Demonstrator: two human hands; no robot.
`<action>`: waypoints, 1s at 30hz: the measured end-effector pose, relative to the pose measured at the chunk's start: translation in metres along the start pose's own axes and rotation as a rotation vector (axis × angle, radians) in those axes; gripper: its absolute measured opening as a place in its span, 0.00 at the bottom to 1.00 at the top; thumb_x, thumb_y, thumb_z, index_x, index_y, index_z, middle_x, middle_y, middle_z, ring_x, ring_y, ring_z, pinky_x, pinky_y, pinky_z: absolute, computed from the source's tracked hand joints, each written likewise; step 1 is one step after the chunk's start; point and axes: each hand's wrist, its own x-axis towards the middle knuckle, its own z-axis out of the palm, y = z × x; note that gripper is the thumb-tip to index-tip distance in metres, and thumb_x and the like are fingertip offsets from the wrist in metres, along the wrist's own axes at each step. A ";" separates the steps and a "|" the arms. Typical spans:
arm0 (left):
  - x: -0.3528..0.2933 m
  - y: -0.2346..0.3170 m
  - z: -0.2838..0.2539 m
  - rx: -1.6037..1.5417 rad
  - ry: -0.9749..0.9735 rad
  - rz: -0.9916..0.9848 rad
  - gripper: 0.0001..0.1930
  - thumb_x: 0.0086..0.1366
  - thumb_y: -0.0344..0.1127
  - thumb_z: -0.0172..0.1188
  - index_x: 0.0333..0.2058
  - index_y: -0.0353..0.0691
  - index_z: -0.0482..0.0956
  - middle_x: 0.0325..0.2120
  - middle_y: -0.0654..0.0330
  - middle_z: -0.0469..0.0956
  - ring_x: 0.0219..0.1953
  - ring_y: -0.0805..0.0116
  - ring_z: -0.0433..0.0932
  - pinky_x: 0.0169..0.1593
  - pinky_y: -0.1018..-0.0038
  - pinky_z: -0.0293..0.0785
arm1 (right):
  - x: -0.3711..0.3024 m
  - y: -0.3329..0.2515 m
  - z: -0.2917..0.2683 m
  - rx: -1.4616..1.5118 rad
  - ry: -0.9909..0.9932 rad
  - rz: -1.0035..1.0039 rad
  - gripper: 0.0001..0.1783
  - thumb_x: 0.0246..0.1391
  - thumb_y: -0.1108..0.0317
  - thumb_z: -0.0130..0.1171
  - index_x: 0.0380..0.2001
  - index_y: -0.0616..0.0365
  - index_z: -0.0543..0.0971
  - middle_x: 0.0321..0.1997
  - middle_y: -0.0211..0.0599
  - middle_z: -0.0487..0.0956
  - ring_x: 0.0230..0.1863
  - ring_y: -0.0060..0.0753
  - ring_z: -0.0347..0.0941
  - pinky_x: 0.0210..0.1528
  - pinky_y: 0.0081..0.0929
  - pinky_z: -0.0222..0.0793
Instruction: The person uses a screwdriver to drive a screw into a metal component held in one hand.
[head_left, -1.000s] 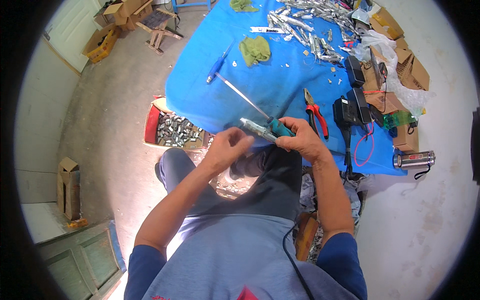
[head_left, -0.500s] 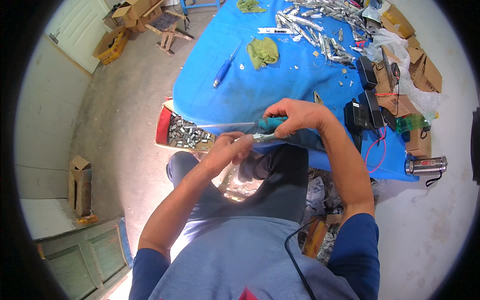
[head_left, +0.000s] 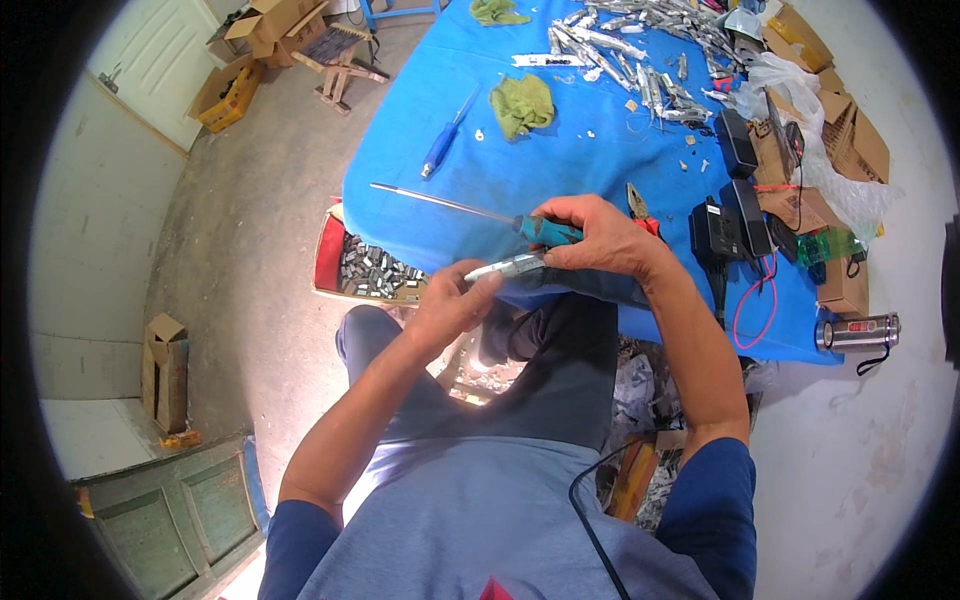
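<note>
My left hand (head_left: 447, 308) is closed around one end of a slim silvery metal-and-plastic part (head_left: 508, 267), held level over my lap at the table's front edge. My right hand (head_left: 598, 238) grips a screwdriver (head_left: 548, 231) with a teal handle, its long shaft pointing left over the blue cloth. The right thumb and fingertips also meet the right end of the silvery part. Exactly what that part is, I cannot tell. Beyond my hands, a blue-handled screwdriver (head_left: 440, 150) lies beside a crumpled green cloth (head_left: 523, 106).
Several similar silvery parts (head_left: 650, 85) are heaped at the table's far side. Pliers (head_left: 640, 208) lie just past my right hand. Black power adapters (head_left: 714, 232) and a metal flask (head_left: 858, 332) stand at the right. A box of small metal pieces (head_left: 362, 266) sits below the table's left corner.
The teal screwdriver has tilted, its tip swinging up and away from me over the cloth. The silvery part has turned slightly and shows more between my hands. More of the pliers is visible.
</note>
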 end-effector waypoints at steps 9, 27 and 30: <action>-0.001 0.002 0.002 0.069 0.112 0.075 0.23 0.67 0.47 0.63 0.45 0.30 0.72 0.20 0.67 0.67 0.20 0.80 0.63 0.23 0.80 0.57 | -0.023 0.000 0.038 0.181 0.289 0.071 0.21 0.47 0.70 0.67 0.46 0.63 0.78 0.39 0.29 0.80 0.38 0.18 0.73 0.43 0.19 0.71; 0.014 0.005 0.051 0.019 0.054 0.033 0.22 0.70 0.51 0.58 0.41 0.34 0.75 0.24 0.67 0.73 0.23 0.81 0.68 0.25 0.82 0.63 | -0.009 0.001 0.133 0.956 1.187 -0.007 0.14 0.54 0.75 0.61 0.44 0.66 0.73 0.37 0.34 0.77 0.32 0.23 0.75 0.34 0.24 0.75; 0.024 -0.002 0.046 0.071 0.082 0.060 0.21 0.71 0.50 0.57 0.41 0.34 0.76 0.23 0.68 0.72 0.23 0.81 0.68 0.25 0.82 0.63 | 0.000 0.012 0.132 0.933 1.185 0.009 0.14 0.55 0.73 0.60 0.44 0.67 0.73 0.37 0.34 0.78 0.33 0.23 0.76 0.35 0.24 0.75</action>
